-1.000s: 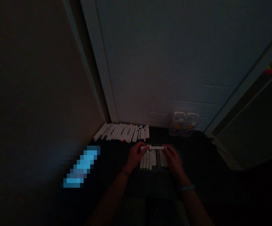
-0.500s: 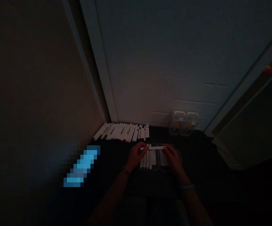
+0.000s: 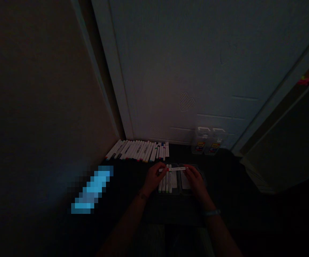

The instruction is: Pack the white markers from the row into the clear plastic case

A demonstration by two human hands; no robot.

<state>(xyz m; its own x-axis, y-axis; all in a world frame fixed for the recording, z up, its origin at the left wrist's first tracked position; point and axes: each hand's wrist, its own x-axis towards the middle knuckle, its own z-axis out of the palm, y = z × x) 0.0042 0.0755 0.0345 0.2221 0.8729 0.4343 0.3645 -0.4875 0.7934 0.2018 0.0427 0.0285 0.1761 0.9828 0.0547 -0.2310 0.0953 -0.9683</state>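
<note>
One head-worn view, forward and down

I watch remotely from the person's head, above and set back from the left hand [image 3: 153,176] and right hand [image 3: 195,178], looking down across the dark tabletop [image 3: 223,171] to the pale panel [image 3: 170,60] beyond

From the lower edge, the left forearm [image 3: 127,225] and right forearm [image 3: 220,226] converge; the left grip [image 3: 152,177] and right grip [image 3: 196,180] sit apart below centre, both curled in a pinch.
</note>
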